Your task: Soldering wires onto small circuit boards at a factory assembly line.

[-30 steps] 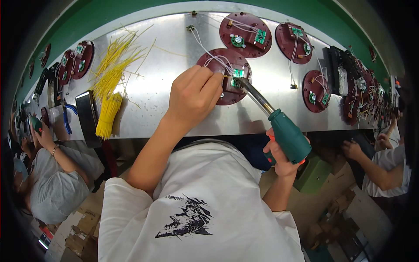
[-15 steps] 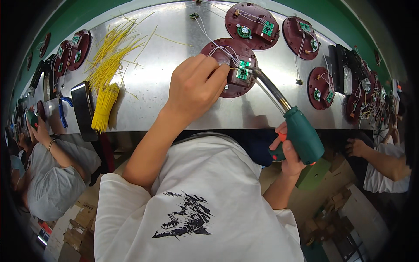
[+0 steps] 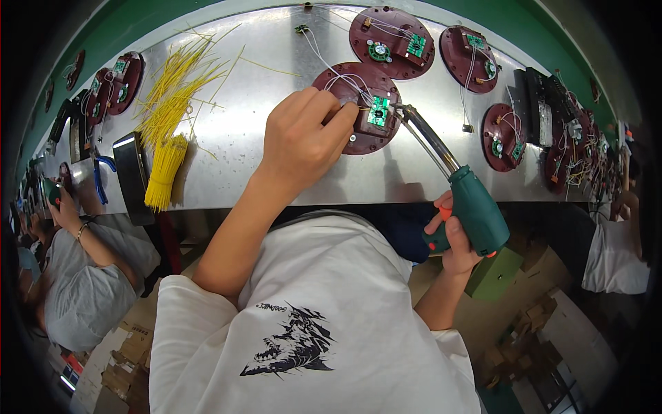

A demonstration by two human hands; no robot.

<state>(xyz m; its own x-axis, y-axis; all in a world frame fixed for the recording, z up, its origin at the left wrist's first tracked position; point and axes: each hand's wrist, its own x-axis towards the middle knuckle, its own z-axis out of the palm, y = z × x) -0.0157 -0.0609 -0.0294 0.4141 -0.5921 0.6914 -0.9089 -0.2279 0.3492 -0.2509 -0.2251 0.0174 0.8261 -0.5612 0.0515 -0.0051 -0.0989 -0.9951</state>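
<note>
My right hand (image 3: 456, 252) grips a green soldering gun (image 3: 476, 210) with an orange-red trigger. Its dark metal tip angles up to the right edge of a small green circuit board (image 3: 378, 112), with a slight gap. That board sits on a round maroon plastic cover (image 3: 374, 143) carrying several white wires (image 3: 343, 74). My left hand (image 3: 303, 138) is pinched at the board's left side and partly covers the disc. A short, thin yellow wire (image 3: 363, 107) runs from its fingertips toward the board; most of it is hidden.
A bundle of yellow wires (image 3: 164, 172) lies left, loose strands spread behind it, beside a black box (image 3: 131, 172) and blue-handled pliers (image 3: 101, 181). More maroon covers (image 3: 392, 43) with boards lie behind and right. Co-workers sit at both sides; one arm (image 3: 96, 241) shows left.
The soldering gun's tip has drawn back slightly from the board to its right edge. My left hand stays pinched at the board. At right, a co-worker's hand has left the table edge.
</note>
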